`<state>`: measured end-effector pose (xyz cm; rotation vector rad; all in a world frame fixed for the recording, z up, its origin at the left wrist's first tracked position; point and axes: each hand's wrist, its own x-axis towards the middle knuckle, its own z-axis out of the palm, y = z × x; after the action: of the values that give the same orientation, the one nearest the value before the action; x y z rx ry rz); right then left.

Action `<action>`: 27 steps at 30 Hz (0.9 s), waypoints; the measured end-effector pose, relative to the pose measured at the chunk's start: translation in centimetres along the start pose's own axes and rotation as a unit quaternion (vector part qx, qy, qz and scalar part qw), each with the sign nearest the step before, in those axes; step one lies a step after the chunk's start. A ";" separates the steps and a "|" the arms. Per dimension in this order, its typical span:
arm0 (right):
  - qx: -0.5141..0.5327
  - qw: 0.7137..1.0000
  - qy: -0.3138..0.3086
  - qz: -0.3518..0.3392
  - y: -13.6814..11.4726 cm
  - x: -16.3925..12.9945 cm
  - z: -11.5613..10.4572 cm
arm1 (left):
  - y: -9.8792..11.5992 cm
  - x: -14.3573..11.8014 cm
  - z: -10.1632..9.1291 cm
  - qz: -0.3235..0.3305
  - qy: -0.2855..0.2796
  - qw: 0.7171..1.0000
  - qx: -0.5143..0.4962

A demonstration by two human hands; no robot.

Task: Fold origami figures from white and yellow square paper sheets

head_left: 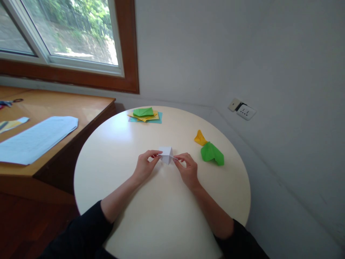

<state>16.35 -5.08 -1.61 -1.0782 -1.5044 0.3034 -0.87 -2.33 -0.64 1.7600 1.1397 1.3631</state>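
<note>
A small white folded paper (166, 153) is held between my two hands over the middle of the round white table (161, 212). My left hand (147, 164) pinches its left edge between thumb and fingertips. On the other side, my right hand (187, 168) pinches a thin corner or flap at its right. The paper stands partly open, with a flat top face and a shaded lower fold. Whether its underside touches the table, I cannot tell.
Right of my hands lie a green folded paper (212, 154) and a yellow folded paper (200, 138). Stacked coloured papers (145, 114) rest at the table's far edge. A wooden desk (88, 104) at left bears paper sheets (40, 138) and scissors (12, 103).
</note>
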 end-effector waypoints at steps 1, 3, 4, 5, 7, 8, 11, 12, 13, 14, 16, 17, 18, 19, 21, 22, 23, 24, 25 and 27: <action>-0.002 1.000 -0.002 -0.002 -0.1 0.0 0.0 | 0.1 0.0 0.0 0.004 0.002 1.000 -0.002; -0.005 1.000 -0.005 0.000 -0.2 0.0 0.0 | 0.3 0.0 -0.1 0.020 0.003 1.000 -0.003; -0.007 1.000 -0.007 0.002 -0.2 0.0 0.0 | 0.3 0.1 -0.2 0.029 0.002 1.000 -0.003; -0.010 1.000 -0.008 0.005 -0.3 0.0 0.0 | 0.4 0.1 -0.2 0.037 0.002 0.999 -0.003; -0.015 1.000 -0.010 0.007 -0.4 -0.1 0.0 | 0.5 0.1 -0.2 0.045 0.001 0.999 -0.002; -0.017 1.000 -0.011 0.008 -0.5 -0.1 0.0 | 0.6 0.1 -0.2 0.047 0.000 0.999 -0.003; -0.021 1.000 -0.012 0.004 -0.6 -0.1 0.0 | 0.7 0.1 -0.1 0.054 -0.005 0.998 -0.009; -0.022 1.000 -0.011 0.001 -0.6 -0.1 0.0 | 0.7 0.1 -0.1 0.058 -0.008 0.998 -0.014; -0.022 1.000 -0.010 -0.001 -0.6 -0.1 0.1 | 0.7 0.1 0.0 0.061 -0.012 0.998 -0.019; -0.021 1.000 -0.009 -0.004 -0.7 -0.1 0.1 | 0.7 0.1 0.1 0.062 -0.016 0.998 -0.025; -0.017 1.000 -0.010 -0.012 -0.7 -0.2 0.2 | 0.6 0.0 0.2 0.056 -0.030 0.997 -0.036; -0.014 1.000 -0.011 -0.017 -0.8 -0.2 0.2 | 0.5 -0.1 0.2 0.049 -0.039 0.997 -0.040; -0.011 1.000 -0.013 -0.022 -0.8 -0.2 0.3 | 0.5 -0.2 0.3 0.040 -0.050 0.997 -0.045; -0.009 1.000 -0.014 -0.026 -0.8 -0.2 0.3 | 0.4 -0.2 0.3 0.031 -0.061 0.996 -0.052; -0.010 0.999 -0.017 -0.029 -0.9 -0.3 0.4 | 0.4 -0.4 0.5 0.013 -0.081 0.994 -0.067; -0.012 0.999 -0.020 -0.028 -1.0 -0.3 0.5 | 0.5 -0.5 0.5 0.005 -0.089 0.993 -0.073; -0.013 0.999 -0.023 -0.025 -1.0 -0.3 0.6 | 0.5 -0.6 0.6 -0.004 -0.096 0.992 -0.078; -0.013 0.999 -0.027 -0.022 -1.1 -0.3 0.6 | 0.6 -0.6 0.7 -0.013 -0.102 0.991 -0.082; -0.013 0.999 -0.030 -0.019 -1.1 -0.3 0.7 | 0.6 -0.7 0.8 -0.021 -0.107 0.990 -0.086; -0.013 0.999 -0.033 -0.017 -1.1 -0.3 0.7 | 0.7 -0.8 1.0 -0.035 -0.115 0.988 -0.098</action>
<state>15.15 -5.63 -1.23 -1.0716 -1.5871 0.2988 0.21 -3.37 -0.67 1.6687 0.9021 1.1549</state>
